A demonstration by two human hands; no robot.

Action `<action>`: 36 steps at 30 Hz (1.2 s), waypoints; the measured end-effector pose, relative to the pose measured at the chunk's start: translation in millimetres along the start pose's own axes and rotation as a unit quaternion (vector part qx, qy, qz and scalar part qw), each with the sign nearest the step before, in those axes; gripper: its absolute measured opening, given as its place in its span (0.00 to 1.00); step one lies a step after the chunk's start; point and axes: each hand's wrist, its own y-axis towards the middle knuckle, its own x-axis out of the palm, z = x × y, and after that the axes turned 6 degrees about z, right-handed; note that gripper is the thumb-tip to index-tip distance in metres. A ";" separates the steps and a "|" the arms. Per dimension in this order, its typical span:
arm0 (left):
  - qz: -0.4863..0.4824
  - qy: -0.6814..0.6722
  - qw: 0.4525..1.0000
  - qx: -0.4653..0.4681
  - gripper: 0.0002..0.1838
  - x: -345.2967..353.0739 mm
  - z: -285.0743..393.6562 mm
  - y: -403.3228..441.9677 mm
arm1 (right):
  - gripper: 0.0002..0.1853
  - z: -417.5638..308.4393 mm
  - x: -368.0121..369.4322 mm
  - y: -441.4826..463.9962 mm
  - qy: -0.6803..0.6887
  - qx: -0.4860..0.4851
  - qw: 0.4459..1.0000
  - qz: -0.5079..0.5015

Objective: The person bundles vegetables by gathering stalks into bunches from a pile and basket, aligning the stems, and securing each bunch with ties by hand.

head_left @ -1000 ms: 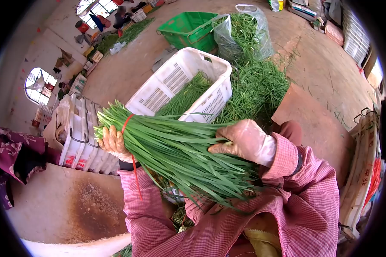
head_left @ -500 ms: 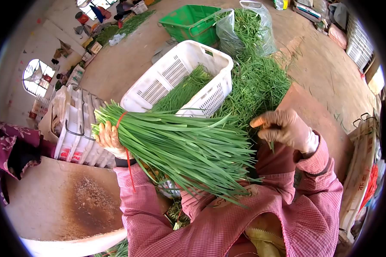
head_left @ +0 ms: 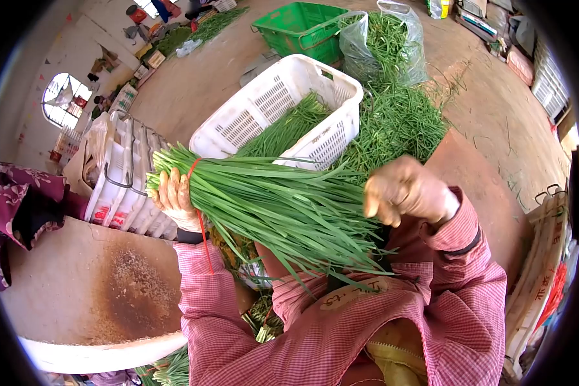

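A bundle of long green stalks (head_left: 283,206) lies across the front of my body, its pale cut ends at the left. A red tie (head_left: 202,231) circles it near those ends and one tail hangs down. My left hand (head_left: 175,198), in a stained glove, is wrapped round the tied end. At the right, by the leaf tips, my right hand (head_left: 408,192) has its fingers curled; whether anything is between them is hidden. Behind the bundle stands a white crate (head_left: 241,119) with more green stalks (head_left: 286,128) inside.
Loose greens (head_left: 399,125) are heaped right of the white crate, below a plastic bag of greens (head_left: 386,48). A green crate (head_left: 299,32) stands behind. Stacked white crates (head_left: 128,174) and a stained surface (head_left: 77,283) are at the left, a brown board (head_left: 482,186) at the right.
My right hand has come off the bundle's leaves, moved right, and now sits near the leaf tips with its fingers curled. My left hand has kept hold of the tied end.
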 end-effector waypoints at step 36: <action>-0.065 0.024 0.997 -0.024 0.21 -3.9 4.5 -20.0 | 0.10 63.4 16.0 32.2 -0.067 -0.096 0.976 0.181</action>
